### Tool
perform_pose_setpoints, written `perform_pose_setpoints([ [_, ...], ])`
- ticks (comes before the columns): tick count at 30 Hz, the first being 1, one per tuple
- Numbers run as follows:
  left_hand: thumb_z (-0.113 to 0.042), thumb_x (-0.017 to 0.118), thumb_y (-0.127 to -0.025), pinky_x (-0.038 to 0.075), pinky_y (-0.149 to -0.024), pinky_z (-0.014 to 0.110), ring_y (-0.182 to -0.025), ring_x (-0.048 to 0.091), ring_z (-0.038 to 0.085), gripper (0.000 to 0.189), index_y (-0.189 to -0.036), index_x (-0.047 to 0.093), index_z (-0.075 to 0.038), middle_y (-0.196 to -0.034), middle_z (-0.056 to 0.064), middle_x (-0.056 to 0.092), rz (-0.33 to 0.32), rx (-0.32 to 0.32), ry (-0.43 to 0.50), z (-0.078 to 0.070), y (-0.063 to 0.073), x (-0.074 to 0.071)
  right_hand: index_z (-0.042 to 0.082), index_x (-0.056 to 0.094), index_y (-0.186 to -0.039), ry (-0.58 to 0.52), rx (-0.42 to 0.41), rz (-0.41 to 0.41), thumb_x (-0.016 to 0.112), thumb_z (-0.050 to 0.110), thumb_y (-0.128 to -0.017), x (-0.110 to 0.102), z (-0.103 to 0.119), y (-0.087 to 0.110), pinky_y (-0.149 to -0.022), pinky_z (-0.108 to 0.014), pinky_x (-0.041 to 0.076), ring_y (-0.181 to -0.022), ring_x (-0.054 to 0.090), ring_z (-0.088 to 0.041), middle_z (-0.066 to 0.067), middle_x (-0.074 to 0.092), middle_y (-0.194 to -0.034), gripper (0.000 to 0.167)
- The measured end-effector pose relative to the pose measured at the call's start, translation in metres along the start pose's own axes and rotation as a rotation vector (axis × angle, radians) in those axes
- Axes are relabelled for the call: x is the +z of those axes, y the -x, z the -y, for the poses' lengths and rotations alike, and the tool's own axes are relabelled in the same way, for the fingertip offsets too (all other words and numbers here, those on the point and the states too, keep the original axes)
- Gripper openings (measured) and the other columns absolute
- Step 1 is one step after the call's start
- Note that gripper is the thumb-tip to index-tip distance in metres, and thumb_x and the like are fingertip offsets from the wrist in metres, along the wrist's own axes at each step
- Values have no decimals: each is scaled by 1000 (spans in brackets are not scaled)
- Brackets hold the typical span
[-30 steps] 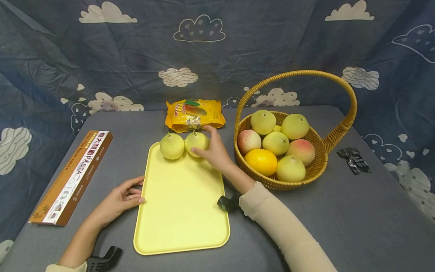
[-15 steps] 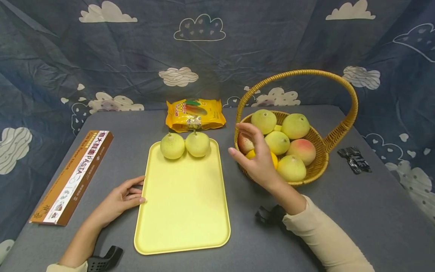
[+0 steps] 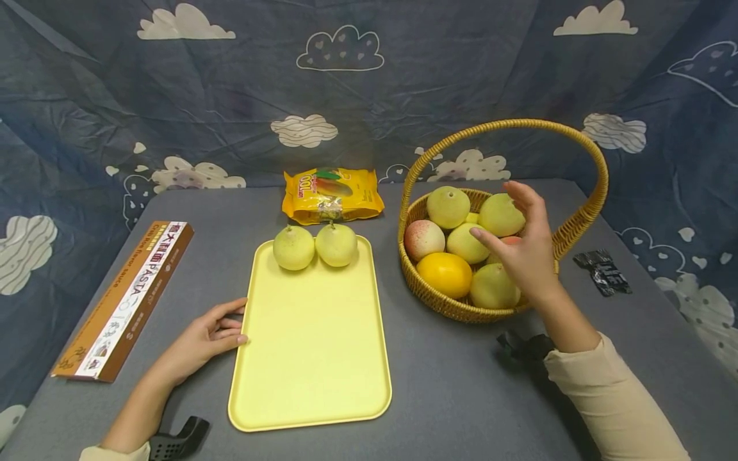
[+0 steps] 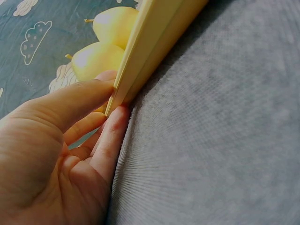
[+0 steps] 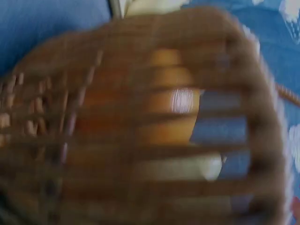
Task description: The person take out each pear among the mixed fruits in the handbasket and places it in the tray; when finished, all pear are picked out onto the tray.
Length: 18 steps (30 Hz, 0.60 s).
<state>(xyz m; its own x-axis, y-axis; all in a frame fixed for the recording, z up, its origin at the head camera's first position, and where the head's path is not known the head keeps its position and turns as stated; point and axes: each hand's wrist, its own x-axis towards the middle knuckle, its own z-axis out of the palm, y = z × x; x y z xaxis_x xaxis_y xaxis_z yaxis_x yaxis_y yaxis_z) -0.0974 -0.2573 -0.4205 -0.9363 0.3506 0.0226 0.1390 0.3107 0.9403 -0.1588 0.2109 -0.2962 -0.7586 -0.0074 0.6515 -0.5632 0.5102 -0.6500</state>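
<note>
My left hand [image 3: 203, 340] pinches the left rim of a yellow tray [image 3: 311, 346]; in the left wrist view the thumb [image 4: 79, 99] lies over the rim and a finger is beneath it. Two round yellow-green fruits with short stems, a left one [image 3: 293, 248] and a right one [image 3: 337, 244], sit side by side at the tray's far end. Above the right side of a wicker basket [image 3: 438, 307], my right hand [image 3: 527, 253] hovers with thumb and fingers spread, holding nothing. The basket holds a yellow fruit [image 3: 444, 275], a reddish peach [image 3: 425, 240] and several yellow-green fruits [image 3: 448, 207].
Behind the tray lies a yellow mango-print packet [image 3: 333, 196]. A pasta box [image 3: 123, 301] rests at the left, and a small black wrapper [image 3: 603, 273] lies right of the basket. The basket's tall handle [image 3: 507, 124] arches over its fruit.
My right hand has left the right-hand fruit on the tray and travelled rightward, across the basket's front, to above its right side. The left hand stays at the tray rim.
</note>
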Motion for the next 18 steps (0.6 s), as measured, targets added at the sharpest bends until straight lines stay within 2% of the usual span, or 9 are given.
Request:
perform_pose_setpoints([
  [7, -5, 64, -83, 48, -76, 20, -94, 54, 8, 62, -135, 33, 4, -124, 24, 39, 2, 3, 3, 0, 0, 0, 5, 31, -136, 53, 99, 31, 71, -4, -73, -12, -52, -6, -104, -25, 20, -126, 29, -12, -10, 34, -135, 76],
  [11, -6, 64, -83, 48, -76, 20, -93, 53, 9, 62, -135, 33, 4, -123, 24, 39, 1, 0, 2, 0, 0, 0, 9, 30, -137, 70, 152, 44, 71, 4, -76, -15, -66, -9, -104, -24, 20, -126, 29, -12, -8, 34, -136, 74],
  [18, -6, 64, -83, 48, -76, 21, -93, 53, 8, 62, -135, 33, 5, -123, 24, 40, -3, 0, -3, -1, 0, 1, 10, 26, -139, 88, 251, 90, 70, 13, -79, -17, -82, -11, -105, -32, 20, -127, 26, -18, -9, 30, -139, 74],
])
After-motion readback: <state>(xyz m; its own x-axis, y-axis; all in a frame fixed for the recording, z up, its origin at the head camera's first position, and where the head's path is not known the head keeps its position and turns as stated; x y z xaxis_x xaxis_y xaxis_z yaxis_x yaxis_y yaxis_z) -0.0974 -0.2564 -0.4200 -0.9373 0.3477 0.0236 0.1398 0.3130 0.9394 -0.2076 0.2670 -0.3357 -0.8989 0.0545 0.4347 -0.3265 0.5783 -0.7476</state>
